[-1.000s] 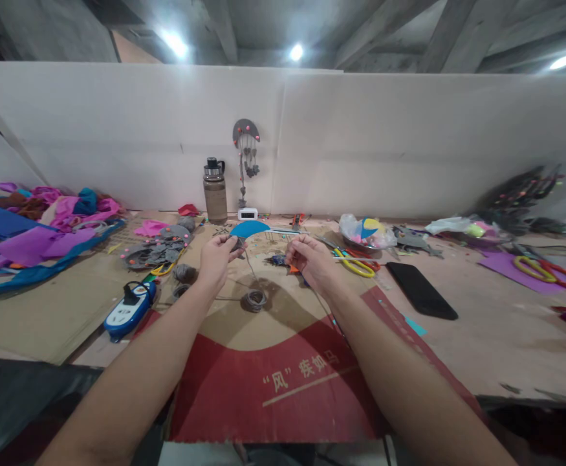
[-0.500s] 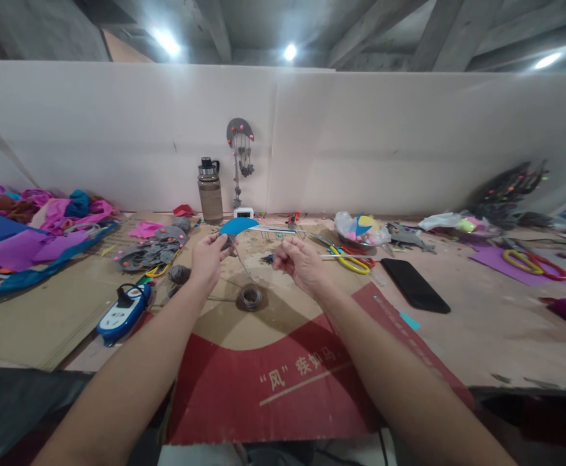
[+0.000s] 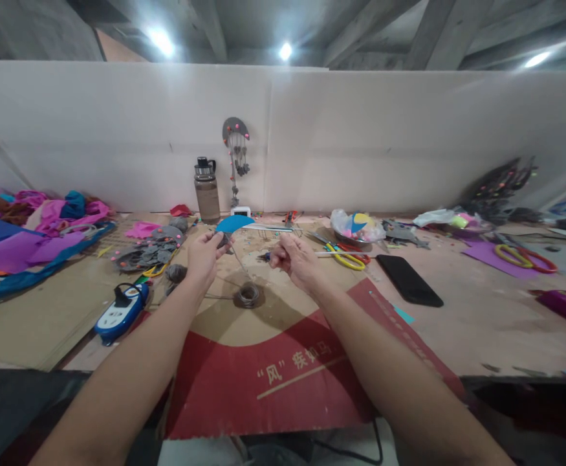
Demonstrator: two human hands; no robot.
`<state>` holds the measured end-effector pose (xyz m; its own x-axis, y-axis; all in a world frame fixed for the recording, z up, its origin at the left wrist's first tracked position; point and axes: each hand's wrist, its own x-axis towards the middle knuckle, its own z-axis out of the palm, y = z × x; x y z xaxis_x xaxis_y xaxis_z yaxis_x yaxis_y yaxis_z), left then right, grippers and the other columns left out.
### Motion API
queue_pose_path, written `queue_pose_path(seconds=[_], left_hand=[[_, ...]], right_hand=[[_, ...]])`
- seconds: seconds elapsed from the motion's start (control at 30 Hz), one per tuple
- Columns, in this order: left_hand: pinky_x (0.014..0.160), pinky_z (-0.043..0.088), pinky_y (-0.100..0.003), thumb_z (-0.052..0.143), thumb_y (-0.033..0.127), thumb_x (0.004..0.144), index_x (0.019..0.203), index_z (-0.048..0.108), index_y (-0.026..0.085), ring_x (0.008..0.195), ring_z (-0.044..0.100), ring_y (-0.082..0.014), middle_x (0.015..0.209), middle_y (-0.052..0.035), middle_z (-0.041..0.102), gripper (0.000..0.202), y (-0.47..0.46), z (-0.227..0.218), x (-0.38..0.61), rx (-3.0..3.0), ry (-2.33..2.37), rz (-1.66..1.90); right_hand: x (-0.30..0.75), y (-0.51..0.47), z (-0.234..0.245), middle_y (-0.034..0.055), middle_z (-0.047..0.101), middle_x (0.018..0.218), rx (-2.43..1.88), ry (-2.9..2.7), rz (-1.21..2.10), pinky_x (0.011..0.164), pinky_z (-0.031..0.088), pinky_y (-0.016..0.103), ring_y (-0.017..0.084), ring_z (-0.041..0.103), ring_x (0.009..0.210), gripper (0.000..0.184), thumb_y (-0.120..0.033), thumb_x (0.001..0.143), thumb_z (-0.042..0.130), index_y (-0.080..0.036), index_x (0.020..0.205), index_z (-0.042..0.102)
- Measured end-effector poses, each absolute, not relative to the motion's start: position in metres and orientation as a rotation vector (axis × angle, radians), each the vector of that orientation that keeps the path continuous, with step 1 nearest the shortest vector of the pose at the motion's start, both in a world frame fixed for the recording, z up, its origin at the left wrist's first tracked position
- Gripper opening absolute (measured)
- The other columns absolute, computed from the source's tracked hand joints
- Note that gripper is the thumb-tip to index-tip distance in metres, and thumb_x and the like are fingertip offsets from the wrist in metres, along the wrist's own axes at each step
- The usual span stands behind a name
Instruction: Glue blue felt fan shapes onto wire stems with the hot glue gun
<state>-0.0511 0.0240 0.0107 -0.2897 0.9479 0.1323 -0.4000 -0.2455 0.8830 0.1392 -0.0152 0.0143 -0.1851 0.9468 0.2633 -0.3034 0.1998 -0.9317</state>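
My left hand [image 3: 204,259] pinches a small dark grey felt piece [image 3: 225,241] between thumb and fingers. From that hand a thin grey cord [image 3: 238,259] runs down to a loose coil of cord [image 3: 248,295] on the cardboard. My right hand [image 3: 294,260] is held level with the left, to its right, its thumb and fingers pressed together. Whatever sits in those fingertips is too small to make out. Just beyond the left fingertips lies a blue curved piece [image 3: 234,223].
Beneath my hands is a red and brown cardboard sheet [image 3: 312,401]. Scissors [image 3: 348,259], a phone [image 3: 409,279] and a bowl of bits [image 3: 358,226] lie to the right. At the left are a power strip [image 3: 121,314], grey felt pieces [image 3: 151,246] and a bottle [image 3: 207,194].
The view has shifted slightly, so most things appear a little further left. The cord coil looks looser. Both hands keep nearly the same pose.
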Motion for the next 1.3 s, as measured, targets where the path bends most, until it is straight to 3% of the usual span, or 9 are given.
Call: queue_pose_path(seconds=[0.1, 0.2, 0.27, 0.33, 0.47, 0.67, 0.9, 1.13, 1.3], left_hand=[[0.068, 0.053, -0.027, 0.064, 0.012, 0.069, 0.071, 0.056, 0.011, 0.061, 0.063, -0.0106, 0.072, -0.0038, 0.065, 0.008, 0.023, 0.015, -0.053, 0.859, 0.93, 1.748], [0.068, 0.053, -0.026, 0.062, 0.011, 0.07, 0.069, 0.055, 0.012, 0.061, 0.064, -0.0104, 0.069, -0.0029, 0.064, 0.008, 0.023, 0.023, -0.06, 0.839, 0.907, 1.803], [0.071, 0.053, -0.027, 0.062, 0.011, 0.071, 0.069, 0.054, 0.013, 0.062, 0.064, -0.0109, 0.069, -0.0026, 0.064, 0.008, 0.024, 0.029, -0.067, 0.802, 0.887, 1.894], [0.073, 0.053, -0.028, 0.06, 0.01, 0.073, 0.069, 0.054, 0.013, 0.062, 0.064, -0.0107, 0.069, -0.0026, 0.065, 0.008, 0.027, 0.033, -0.073, 0.773, 0.872, 1.981], [0.07, 0.054, -0.027, 0.06, 0.01, 0.072, 0.067, 0.054, 0.013, 0.06, 0.064, -0.0112, 0.066, -0.0019, 0.064, 0.008, 0.033, 0.031, -0.076, 0.737, 0.83, 2.034], [0.061, 0.053, -0.024, 0.065, 0.015, 0.068, 0.069, 0.057, 0.011, 0.059, 0.064, -0.0116, 0.066, -0.0023, 0.064, 0.009, 0.031, 0.018, -0.061, 0.873, 0.834, 1.922], [0.062, 0.053, -0.024, 0.065, 0.015, 0.068, 0.072, 0.059, 0.009, 0.059, 0.064, -0.0114, 0.068, -0.0036, 0.064, 0.009, 0.03, 0.007, -0.055, 0.914, 0.893, 1.765], [0.064, 0.054, -0.026, 0.064, 0.014, 0.07, 0.073, 0.06, 0.008, 0.059, 0.064, -0.0116, 0.07, -0.0054, 0.064, 0.008, 0.035, -0.001, -0.054, 0.903, 0.966, 1.67], [0.063, 0.053, -0.025, 0.067, 0.018, 0.067, 0.071, 0.059, 0.008, 0.059, 0.063, -0.0114, 0.068, -0.0048, 0.064, 0.013, 0.035, -0.002, -0.056, 0.946, 0.954, 1.658]], right_hand=[[0.151, -0.005, 0.011, -0.004, 0.048, 0.067, -0.855, -1.327, 1.101, 0.065, 0.044, 0.028, 0.011, 0.05, 0.062, 0.031, -0.05, 0.074, 0.054, -0.022, 0.072, 0.041], [0.17, 0.006, 0.003, 0.0023, 0.056, 0.079, -1.224, -1.491, 0.559, 0.075, 0.042, 0.033, 0.016, 0.053, 0.074, 0.02, -0.038, 0.074, 0.054, -0.02, 0.083, 0.05], [0.179, 0.01, -0.005, 0.0083, 0.059, 0.079, -1.527, -1.64, 0.323, 0.077, 0.041, 0.036, 0.021, 0.055, 0.079, 0.018, -0.036, 0.074, 0.055, -0.018, 0.077, 0.054], [0.182, 0.01, -0.014, 0.0134, 0.061, 0.077, -1.752, -1.797, 0.323, 0.072, 0.041, 0.035, 0.024, 0.057, 0.078, 0.023, -0.039, 0.075, 0.056, -0.017, 0.071, 0.057], [0.177, 0.008, -0.03, 0.0197, 0.065, 0.087, -1.893, -1.883, 0.349, 0.064, 0.041, 0.032, 0.026, 0.061, 0.077, 0.021, -0.032, 0.071, 0.061, -0.014, 0.081, 0.061], [0.176, 0.015, -0.032, 0.0126, 0.066, 0.082, -1.876, -1.802, 0.446, 0.059, 0.041, 0.027, 0.021, 0.061, 0.07, 0.028, -0.026, 0.069, 0.059, -0.014, 0.095, 0.059], [0.179, 0.01, -0.009, 0.0085, 0.06, 0.089, -1.655, -1.392, 0.359, 0.066, 0.042, 0.03, 0.02, 0.057, 0.075, 0.039, -0.029, 0.075, 0.049, -0.015, 0.111, 0.044], [0.161, 0.007, 0.0, -0.0009, 0.054, 0.083, -1.162, -1.35, 0.629, 0.065, 0.043, 0.029, 0.013, 0.05, 0.068, 0.032, -0.035, 0.074, 0.051, -0.02, 0.102, 0.043], [0.131, 0.012, 0.056, -0.0013, 0.055, 0.088, -0.849, -1.189, 0.734, 0.067, 0.045, 0.025, 0.011, 0.054, 0.076, 0.038, -0.027, 0.064, 0.065, -0.021, 0.093, 0.043]])
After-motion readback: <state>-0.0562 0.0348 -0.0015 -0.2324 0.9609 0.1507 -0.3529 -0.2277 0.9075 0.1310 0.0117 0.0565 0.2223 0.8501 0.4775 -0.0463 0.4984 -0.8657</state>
